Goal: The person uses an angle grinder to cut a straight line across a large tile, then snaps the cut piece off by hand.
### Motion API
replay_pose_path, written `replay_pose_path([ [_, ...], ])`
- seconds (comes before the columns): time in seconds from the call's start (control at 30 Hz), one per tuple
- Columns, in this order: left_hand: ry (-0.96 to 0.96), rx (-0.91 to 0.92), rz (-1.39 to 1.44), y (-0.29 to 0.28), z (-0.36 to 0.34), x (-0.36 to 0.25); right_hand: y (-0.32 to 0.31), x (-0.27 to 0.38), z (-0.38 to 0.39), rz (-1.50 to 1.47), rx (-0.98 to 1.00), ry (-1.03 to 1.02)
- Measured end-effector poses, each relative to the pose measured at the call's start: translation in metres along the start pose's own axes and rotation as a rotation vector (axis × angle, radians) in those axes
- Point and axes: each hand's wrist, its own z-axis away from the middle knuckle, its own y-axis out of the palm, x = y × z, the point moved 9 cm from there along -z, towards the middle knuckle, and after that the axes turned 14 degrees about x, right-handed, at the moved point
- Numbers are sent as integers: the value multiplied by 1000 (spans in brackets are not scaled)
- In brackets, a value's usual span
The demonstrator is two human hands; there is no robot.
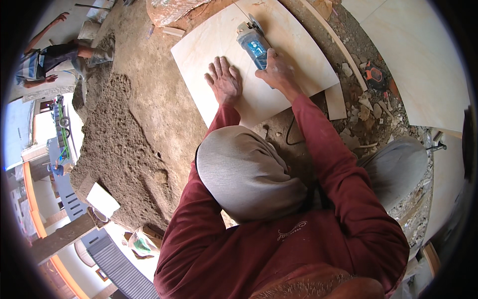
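Blue-and-grey, elongated, plastic-bodied angle grinder [254, 47], near the far edge of the cream, marbled, flat tile [199, 55], is probably dense, rigid, best held where the right hand [278, 72] wraps its rear; left hand [224, 84] lies flat, fingers spread, on likely brittle tile.

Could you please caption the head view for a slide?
Left hand flat on a pale tile, right hand gripping a blue angle grinder over it.

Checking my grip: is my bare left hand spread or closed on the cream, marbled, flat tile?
Spread: the bare left hand lies palm down, its fingers parted, on the tile.
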Motion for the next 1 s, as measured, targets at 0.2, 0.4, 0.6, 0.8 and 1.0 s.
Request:
replay_pose_path([
  [0.2,-2,-4,-15,1,-1,1,8,-7,5,14,-12,-15],
  [0.4,3,2,-4,0,-1,1,8,-10,9,-10,-7,-13],
  [0.6,12,-14,-2,1,-2,4,6,-6,12,-11,-17,-35],
  [0.8,28,-24,4,2,-2,0,9,-14,4,-17,-9,-20],
  [1.0,3,33,-6,4,-2,-3,3,-13,8,35,-86,-51],
])
